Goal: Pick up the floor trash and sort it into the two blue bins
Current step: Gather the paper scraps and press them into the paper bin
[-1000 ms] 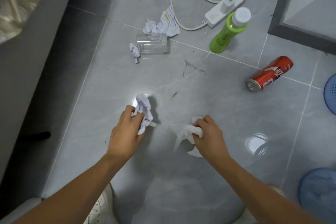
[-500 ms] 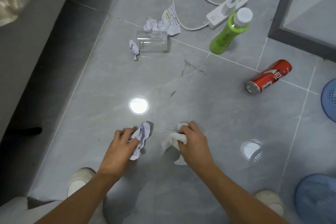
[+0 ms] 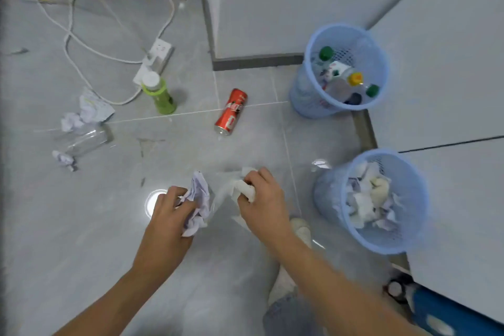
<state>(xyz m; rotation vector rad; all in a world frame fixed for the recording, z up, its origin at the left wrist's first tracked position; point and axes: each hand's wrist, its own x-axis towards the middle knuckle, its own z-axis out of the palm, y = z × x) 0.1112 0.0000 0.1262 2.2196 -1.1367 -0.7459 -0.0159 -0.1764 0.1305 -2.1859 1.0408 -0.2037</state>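
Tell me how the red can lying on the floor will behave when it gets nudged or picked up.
The red can lies on its side on smooth tile, so a nudge would probably roll it. Its round metal wall looks undented, likely rigid enough for a firm grip. It is probably empty and light, though its contents are not visible.

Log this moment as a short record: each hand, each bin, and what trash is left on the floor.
left hand: grips a crumpled paper
right hand: grips a white tissue
near bin: blue, holds paper and tissue
far bin: blue, holds bottles with coloured caps
floor, cans and bottles: red can lying down, green bottle, clear cup on its side
floor, paper: paper wads by the cup, small paper ball
other: power strip with white cable
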